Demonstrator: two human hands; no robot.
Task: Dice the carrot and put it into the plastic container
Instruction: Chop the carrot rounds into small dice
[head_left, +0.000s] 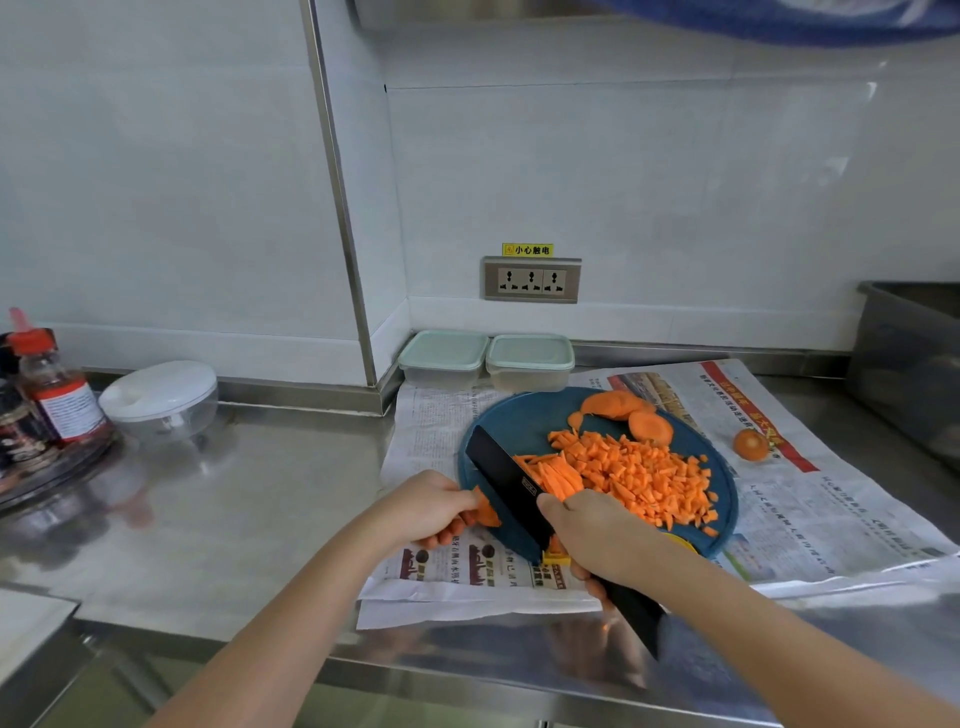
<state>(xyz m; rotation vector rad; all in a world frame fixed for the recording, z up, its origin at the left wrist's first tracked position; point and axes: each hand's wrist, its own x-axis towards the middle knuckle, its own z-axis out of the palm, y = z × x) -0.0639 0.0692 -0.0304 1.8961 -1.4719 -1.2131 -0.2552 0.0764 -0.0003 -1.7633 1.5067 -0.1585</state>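
A round dark-blue cutting board (511, 415) lies on newspaper and carries a heap of diced carrot (641, 475). Thin carrot strips (558, 475) lie against the black knife blade (506, 486). My right hand (605, 535) grips the knife's black handle, the blade pointing away to the upper left. My left hand (428, 506) holds a carrot piece (485, 512) at the board's left edge, just left of the blade. Thick carrot slices (631, 410) rest at the board's far side. Two lidded plastic containers (444, 356) (530, 361) stand against the wall behind the board.
A carrot end (750, 445) lies on the newspaper (831, 493) right of the board. A white-lidded chopper bowl (161, 397) and a red-capped sauce bottle (54, 384) stand at the left. A steel tub (909, 358) is at the right. A wall socket (532, 280) sits above the containers.
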